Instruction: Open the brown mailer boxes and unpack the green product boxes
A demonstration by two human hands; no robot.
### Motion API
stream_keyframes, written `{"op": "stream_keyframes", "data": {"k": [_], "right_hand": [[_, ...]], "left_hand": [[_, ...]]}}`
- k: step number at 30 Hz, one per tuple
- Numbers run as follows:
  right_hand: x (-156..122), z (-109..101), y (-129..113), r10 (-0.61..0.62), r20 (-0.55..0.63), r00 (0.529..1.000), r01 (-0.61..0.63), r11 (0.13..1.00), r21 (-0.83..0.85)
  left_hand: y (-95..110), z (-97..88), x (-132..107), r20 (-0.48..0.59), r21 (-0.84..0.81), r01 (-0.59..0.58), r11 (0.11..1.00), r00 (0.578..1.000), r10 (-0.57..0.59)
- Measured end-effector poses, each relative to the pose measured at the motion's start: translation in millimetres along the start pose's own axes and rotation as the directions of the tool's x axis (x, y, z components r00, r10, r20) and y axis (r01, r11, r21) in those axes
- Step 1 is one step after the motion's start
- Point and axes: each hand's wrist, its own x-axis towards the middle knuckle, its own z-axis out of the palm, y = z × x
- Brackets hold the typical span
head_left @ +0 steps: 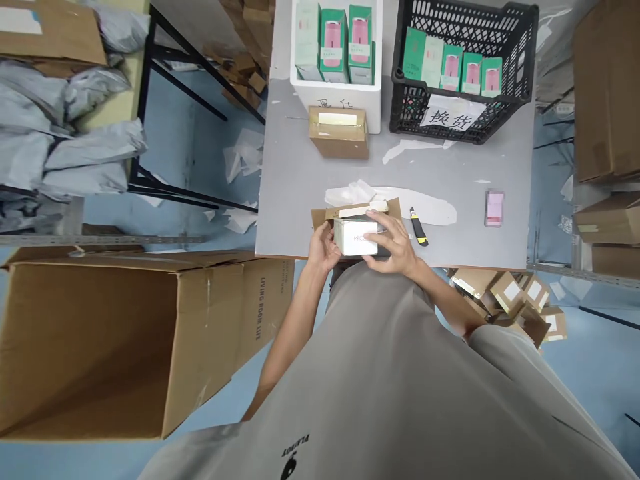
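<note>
**White box held between both hands at an opened carton**

The step in hand looks like handling a white box (362, 240) at the mouth of an opened carton (394, 208). The box sits between the two hands, near the table's (470, 243) front edge, carton flaps spread behind it. Whether it is wholly out of the carton cannot be told.

Right hand (393, 243): spread moderately wide, holding the box's right end, thumb low, fingers over the front and top. Left hand (325, 248): half curled, fingertips at the box's left end; gripping or merely steadying, cannot tell.

The next move seems to call for an even hold on both ends, fingers clear of the flaps. A cutter (419, 228) lies just beside the right hand, worth avoiding.

Containers:
- Ahead of the left hand, beyond the flaps: a taped carton (339, 143), against a white tub (303, 100) holding upright green boxes (334, 47), pink pictures on some.
- Ahead and right of the right hand: a black crate (415, 120), five boxes in a row, one paler, three with pink pictures; paper sign on its front.
- Left of the left hand, below table level: a large carton (230, 313), mouth open.
- Beyond the right forearm, below: a pile of small cartons (510, 290).
</note>
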Motion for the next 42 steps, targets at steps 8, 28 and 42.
{"op": "stream_keyframes", "data": {"k": [8, 28, 42], "right_hand": [[1.9, -5.1, 16.3, 0.066, -0.167, 0.984, -0.058, 0.997, 0.054], [90.5, 10.9, 28.5, 0.796, 0.415, 0.440, -0.732, 0.051, 0.679], [45.1, 30.3, -16.4, 0.407, 0.885, 0.225, -0.794, -0.450, 0.409]], "left_hand": [[2.3, -3.2, -14.5, -0.225, -0.134, 0.081, 0.988, 0.968, -0.109], [112.9, 69.1, -72.9, 0.228, 0.715, -0.629, 0.304, 0.621, 0.750], [154.9, 140.4, 2.5, 0.453, 0.792, -0.584, 0.175, 0.756, 0.473]]}}
